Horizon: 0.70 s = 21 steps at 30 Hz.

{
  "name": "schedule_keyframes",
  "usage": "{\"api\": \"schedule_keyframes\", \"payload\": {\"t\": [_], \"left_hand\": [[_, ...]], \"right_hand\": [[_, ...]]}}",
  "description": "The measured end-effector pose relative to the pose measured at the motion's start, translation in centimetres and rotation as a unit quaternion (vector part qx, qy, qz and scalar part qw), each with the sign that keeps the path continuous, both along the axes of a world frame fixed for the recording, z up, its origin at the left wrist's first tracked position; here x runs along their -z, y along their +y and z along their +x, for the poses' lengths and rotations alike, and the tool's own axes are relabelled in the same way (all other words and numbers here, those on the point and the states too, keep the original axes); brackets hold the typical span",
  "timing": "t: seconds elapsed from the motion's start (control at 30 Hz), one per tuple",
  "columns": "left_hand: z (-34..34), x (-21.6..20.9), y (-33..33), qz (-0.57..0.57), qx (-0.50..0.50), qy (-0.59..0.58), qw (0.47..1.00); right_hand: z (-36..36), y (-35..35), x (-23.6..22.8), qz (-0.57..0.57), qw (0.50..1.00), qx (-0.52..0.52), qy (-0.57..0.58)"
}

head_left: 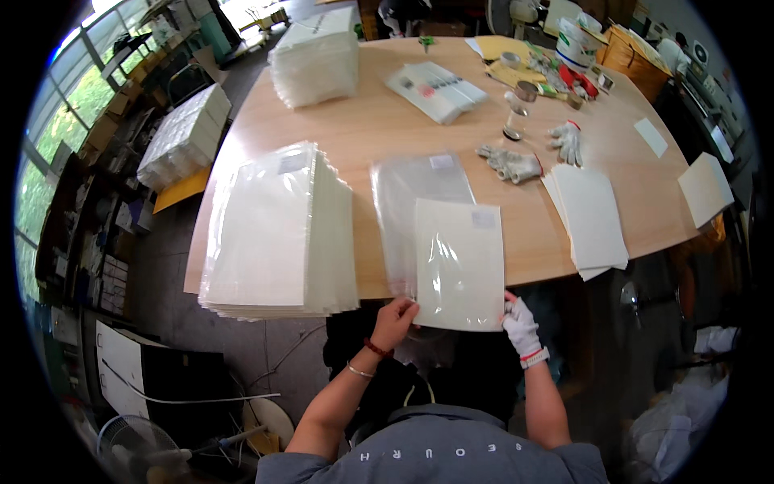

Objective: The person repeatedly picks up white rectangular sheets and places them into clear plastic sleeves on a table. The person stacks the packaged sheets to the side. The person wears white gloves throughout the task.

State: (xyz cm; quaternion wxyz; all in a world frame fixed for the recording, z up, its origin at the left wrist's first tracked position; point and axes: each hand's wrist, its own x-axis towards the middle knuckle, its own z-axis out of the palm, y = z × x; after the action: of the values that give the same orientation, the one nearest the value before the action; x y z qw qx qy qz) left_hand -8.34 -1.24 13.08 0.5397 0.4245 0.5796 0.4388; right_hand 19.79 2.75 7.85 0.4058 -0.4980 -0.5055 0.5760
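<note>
A cream sheet in a clear plastic sleeve (459,270), with a small pale label at its upper right, hangs partly over the table's near edge. My bare left hand (395,321) pinches its lower left corner. At its lower right corner, my right hand (522,329), in a white glove, has its fingers closed on the edge. Under and behind the sleeve lies a flat pile of clear plastic bags (393,206). To the left stands a tall stack of sleeved sheets (258,234). Loose white sheets (591,222) lie fanned out on the right.
Two work gloves (512,164) and a clear jar (515,121) sit beyond the loose sheets. Farther back are a wrapped packet (438,90), another sleeved stack (314,60), a white bucket (577,44) and tape rolls. The wooden table (371,121) ends just before my body.
</note>
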Motion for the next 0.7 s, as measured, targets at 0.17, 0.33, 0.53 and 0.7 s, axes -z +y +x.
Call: {"api": "schedule_keyframes", "payload": {"t": [0.17, 0.33, 0.53, 0.7], "left_hand": [[-5.0, -13.7, -2.8, 0.205, 0.032, 0.264, 0.942], [-18.6, -18.5, -7.4, 0.185, -0.249, 0.190, 0.932], [-29.2, -13.3, -6.9, 0.051, -0.199, 0.694, 0.690], [-21.7, -15.3, -2.4, 0.111, -0.087, 0.686, 0.714]], "right_hand": [[-7.3, 0.3, -5.0, 0.025, 0.995, -0.091, 0.015], [-20.7, 2.5, -17.8, 0.017, 0.964, -0.251, 0.086], [-29.0, 3.4, -17.4, 0.267, 0.910, -0.317, -0.032], [-28.2, 3.4, -16.4, 0.212, 0.930, -0.294, 0.061]]}}
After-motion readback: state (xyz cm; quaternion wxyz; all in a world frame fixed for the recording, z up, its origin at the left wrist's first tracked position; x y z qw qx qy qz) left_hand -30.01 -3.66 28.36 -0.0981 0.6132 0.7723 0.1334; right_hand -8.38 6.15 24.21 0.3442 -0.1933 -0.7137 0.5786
